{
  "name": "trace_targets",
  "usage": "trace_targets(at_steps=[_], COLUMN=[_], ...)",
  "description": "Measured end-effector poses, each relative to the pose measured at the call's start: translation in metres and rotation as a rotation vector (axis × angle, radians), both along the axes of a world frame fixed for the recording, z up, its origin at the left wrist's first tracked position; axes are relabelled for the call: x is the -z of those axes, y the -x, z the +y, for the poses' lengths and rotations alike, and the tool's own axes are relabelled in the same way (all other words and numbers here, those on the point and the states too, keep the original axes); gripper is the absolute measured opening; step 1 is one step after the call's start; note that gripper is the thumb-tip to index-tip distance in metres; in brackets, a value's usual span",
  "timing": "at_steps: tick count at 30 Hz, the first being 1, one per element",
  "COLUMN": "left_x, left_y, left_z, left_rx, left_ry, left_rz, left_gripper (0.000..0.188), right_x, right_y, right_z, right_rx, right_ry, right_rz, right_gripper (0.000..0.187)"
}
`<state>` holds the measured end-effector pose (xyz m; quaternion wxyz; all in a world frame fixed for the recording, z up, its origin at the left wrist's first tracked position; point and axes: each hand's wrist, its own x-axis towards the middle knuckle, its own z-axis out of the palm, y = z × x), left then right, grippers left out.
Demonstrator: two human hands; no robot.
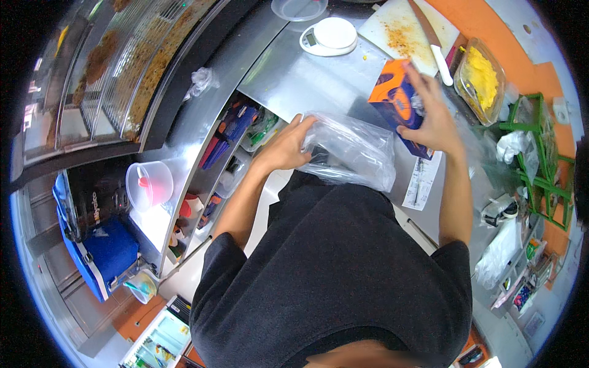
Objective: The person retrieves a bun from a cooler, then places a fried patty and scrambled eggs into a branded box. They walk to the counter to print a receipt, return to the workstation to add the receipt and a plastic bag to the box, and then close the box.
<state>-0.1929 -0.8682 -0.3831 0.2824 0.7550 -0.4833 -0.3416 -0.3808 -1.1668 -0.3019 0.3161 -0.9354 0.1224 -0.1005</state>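
Near my body, at the counter's front edge, my left hand (288, 144) pinches the left side of a clear plastic bag (365, 150). The bag looks crumpled, and its right end reaches toward the carton. My right hand (434, 116) is wrapped round the right side of an orange and dark blue carton (392, 101), fingers over its top edge and thumb on its near face. The carton is tilted above the steel counter, just right of the bag. Below it lies a printed paper slip (422, 184), partly covered by the carton.
Farther back are a white kitchen scale (331, 35) and a stained cutting board (399, 30) with a white-handled knife (440, 61). A container of yellow food (481, 80) stands at right, near green racks (549, 178). A display case (116, 67) and clear tub (147, 185) are left.
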Motion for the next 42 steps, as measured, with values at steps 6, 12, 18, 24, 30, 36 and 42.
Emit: trace_targets(at_steps=[6,12,18,24,30,36,42], left_x=[0.011,-0.005,0.011,0.035,0.043,0.032,0.042], left_y=[-0.012,-0.030,-0.034,-0.039,-0.014,0.012,0.026], left_z=[-0.049,-0.054,-0.055,-0.061,-0.067,-0.048,-0.017], left_rx=[0.200,0.142,0.208,0.251,0.064,-0.182,-0.272], left_ry=[0.157,-0.031,-0.106,0.084,0.236,0.169,0.124], left_rz=[0.136,0.882,0.690,0.432,-0.004,-0.153,-0.113], left_gripper=[0.082,0.086,0.073,0.066,0.056,0.048,0.030], right_x=[-0.037,0.051,0.062,0.049,0.050,0.062,0.076], right_y=[0.003,-0.034,-0.005,-0.013,-0.022,-0.028,-0.025], right_z=[0.066,0.124,0.119,0.130,0.130,0.125,0.140], right_rx=[0.006,-0.082,-0.138,-0.177,-0.140,0.000,0.058], right_ry=[-0.229,-0.153,0.068,0.272,0.285,0.192,0.340], right_rz=[-0.533,-0.493,-0.048,0.277,0.426,0.540,0.440], right_gripper=[0.121,0.108,0.098,0.100,0.100,0.104,0.113])
